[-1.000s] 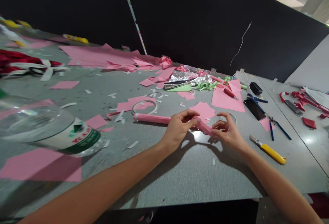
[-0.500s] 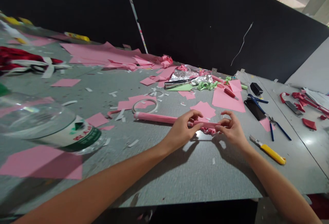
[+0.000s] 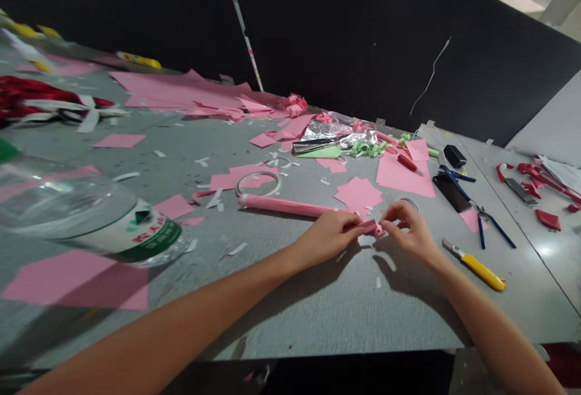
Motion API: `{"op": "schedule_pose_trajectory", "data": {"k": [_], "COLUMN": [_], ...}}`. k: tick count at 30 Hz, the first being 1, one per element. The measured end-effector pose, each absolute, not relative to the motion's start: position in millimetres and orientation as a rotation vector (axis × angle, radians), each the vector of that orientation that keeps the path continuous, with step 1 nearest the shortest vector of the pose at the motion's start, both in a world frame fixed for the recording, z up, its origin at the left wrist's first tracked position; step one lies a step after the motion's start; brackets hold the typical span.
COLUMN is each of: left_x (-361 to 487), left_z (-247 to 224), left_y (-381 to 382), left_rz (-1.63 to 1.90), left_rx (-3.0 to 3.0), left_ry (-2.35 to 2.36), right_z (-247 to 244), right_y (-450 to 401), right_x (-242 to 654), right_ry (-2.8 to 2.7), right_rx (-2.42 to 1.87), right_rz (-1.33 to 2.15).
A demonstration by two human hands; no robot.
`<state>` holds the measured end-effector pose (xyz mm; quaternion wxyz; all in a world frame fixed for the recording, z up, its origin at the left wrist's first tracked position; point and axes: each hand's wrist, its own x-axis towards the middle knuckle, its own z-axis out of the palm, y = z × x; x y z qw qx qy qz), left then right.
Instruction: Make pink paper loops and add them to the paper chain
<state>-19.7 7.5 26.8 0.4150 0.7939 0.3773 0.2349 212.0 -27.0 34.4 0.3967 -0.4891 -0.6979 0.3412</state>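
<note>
My left hand (image 3: 333, 235) pinches a small pink paper strip (image 3: 368, 226) between thumb and fingers. Close on its right, my right hand (image 3: 406, 225) has its thumb and index fingertips together at the strip's right end; whether they grip it is too small to tell. A long pink paper roll (image 3: 290, 206) lies on the table just behind my left hand, one end beside a white ring (image 3: 258, 184). Behind the gap between my hands are stacked pink paper pieces (image 3: 358, 194). A thin wire coil (image 3: 407, 203) shows behind my right hand.
A large clear bottle (image 3: 91, 207) lies at the left. Right of my right hand are a yellow cutter (image 3: 483, 273), blue-handled pliers (image 3: 497, 228) and a black phone (image 3: 451, 193). Foil (image 3: 327, 132), green paper curls (image 3: 368, 149) and a red-handled tool (image 3: 410, 165) lie farther back.
The strip between my hands was stretched level and longer; now only a short, tilted piece shows. My left hand has moved slightly right, closer to my right hand.
</note>
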Motion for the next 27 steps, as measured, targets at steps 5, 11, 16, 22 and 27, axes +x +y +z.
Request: {"op": "schedule_pose_trajectory", "data": {"k": [5, 11, 16, 22, 27], "left_x": [-18.7, -15.4, -15.2, -14.3, -14.0], "left_z": [28.5, 28.7, 26.0, 21.7, 23.1], "left_y": [8.0, 2.9, 2.5, 3.7, 2.5], "left_rz": [0.57, 0.584, 0.576, 0.562, 0.55], "left_rx": [1.839, 1.91, 1.947, 1.937, 1.939], "left_ry": [0.906, 0.904, 0.873, 0.852, 0.83], "right_z": [41.4, 38.3, 34.9, 33.1, 32.2], "right_y": [-26.0, -28.6, -26.7, -25.7, -25.6], "right_x": [217.2, 212.9, 214.1, 215.4, 214.6], "right_ry": [-1.882, -1.994, -2.027, -2.05, -2.052], "right_rx": [-1.242, -1.294, -1.359, -1.385, -1.407], "right_rz": [1.045, 1.04, 0.985, 0.946, 0.917]}}
